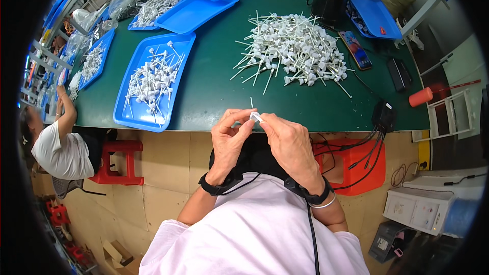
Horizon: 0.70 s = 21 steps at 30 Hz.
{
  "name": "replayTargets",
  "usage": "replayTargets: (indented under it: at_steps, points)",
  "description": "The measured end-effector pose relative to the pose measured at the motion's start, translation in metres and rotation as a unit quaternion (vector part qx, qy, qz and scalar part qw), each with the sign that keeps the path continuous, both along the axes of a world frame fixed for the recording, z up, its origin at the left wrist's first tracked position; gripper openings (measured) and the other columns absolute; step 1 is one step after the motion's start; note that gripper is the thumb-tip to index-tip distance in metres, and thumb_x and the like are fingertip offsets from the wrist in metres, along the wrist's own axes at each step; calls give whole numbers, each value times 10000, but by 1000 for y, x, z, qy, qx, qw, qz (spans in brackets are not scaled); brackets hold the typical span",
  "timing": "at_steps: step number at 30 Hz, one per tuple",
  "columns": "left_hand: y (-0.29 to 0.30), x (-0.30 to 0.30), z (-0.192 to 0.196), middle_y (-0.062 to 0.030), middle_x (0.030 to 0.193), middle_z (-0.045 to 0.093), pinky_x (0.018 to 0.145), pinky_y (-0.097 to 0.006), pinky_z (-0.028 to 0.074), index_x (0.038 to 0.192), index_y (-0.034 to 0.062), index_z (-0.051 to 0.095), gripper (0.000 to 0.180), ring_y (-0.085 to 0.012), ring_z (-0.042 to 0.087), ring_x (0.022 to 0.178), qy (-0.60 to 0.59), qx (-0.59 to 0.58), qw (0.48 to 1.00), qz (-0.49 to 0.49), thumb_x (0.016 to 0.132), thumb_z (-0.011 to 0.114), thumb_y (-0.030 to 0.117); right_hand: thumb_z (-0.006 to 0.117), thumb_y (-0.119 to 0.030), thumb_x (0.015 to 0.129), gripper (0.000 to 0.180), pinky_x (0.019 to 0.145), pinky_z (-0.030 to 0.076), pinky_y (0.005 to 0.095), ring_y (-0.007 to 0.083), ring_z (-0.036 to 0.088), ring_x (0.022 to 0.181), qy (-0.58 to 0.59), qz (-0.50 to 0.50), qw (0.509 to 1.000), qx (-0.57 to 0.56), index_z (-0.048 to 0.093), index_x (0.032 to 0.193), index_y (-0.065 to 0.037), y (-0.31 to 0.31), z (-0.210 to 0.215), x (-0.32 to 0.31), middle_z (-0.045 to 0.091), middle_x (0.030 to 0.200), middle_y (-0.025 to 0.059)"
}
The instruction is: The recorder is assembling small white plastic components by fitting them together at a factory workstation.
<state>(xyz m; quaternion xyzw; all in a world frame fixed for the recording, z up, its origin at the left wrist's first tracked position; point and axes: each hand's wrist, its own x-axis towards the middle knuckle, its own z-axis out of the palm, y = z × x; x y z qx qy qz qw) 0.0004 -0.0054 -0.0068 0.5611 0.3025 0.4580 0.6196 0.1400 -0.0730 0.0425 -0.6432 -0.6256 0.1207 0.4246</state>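
Close to the near edge of the green table, both my hands meet at one small white plastic piece (255,116). My left hand (228,140) pinches it between thumb and forefinger. From the other side, the fingertips of my right hand (289,142) grip it too. A thin white stick (251,102) shows just beyond my left fingertips; whether it joins the held piece I cannot tell. Farther off lies a big pile of white parts (298,46) with thin stems and chunky heads. More such parts (151,81) fill a blue tray (122,112) to the left.
Blue trays (198,12) overlap at the back. A black container (330,0), a phone (355,50) and a black adapter (399,74) stand right of the pile. Cables hang by a black box (383,116). Red stools (351,173) are below the table. Another person (63,147) sits at left.
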Motion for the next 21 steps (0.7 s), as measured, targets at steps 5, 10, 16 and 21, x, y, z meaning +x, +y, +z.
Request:
replayTargets:
  at_steps: [5,10,16,21]
  points:
    - [-1,-1,-1,-83,1080,681,696,-229,502,1136,7,702,239,-111,601,922,4,-29,1000,-4,901,660,-11,569,-119,972,108,565,456,472,410,610,667,41,10,998,-40,596,970,-14,-2,3,2,630,730,187]
    - [-1,-4,1,-85,1078,710,767,-232,530,1155,6,692,238,-131,666,945,15,-34,999,-13,921,648,4,557,-172,993,187,531,452,402,309,577,540,157,62,978,-125,637,984,-3,1,1,14,577,626,155]
    - [0,-4,-2,-95,1055,716,800,-247,545,1154,-9,687,237,-129,677,943,27,4,999,-19,919,656,9,503,-252,1042,292,456,334,225,33,445,504,347,162,900,-210,671,964,-28,9,-17,31,481,568,-36]
    - [-6,2,2,-66,1027,722,770,-222,531,1165,-10,685,248,-100,673,915,-17,-51,999,-1,918,664,10,513,-234,1031,260,489,397,313,167,498,507,193,86,966,-149,652,984,-19,3,-7,22,522,580,62]
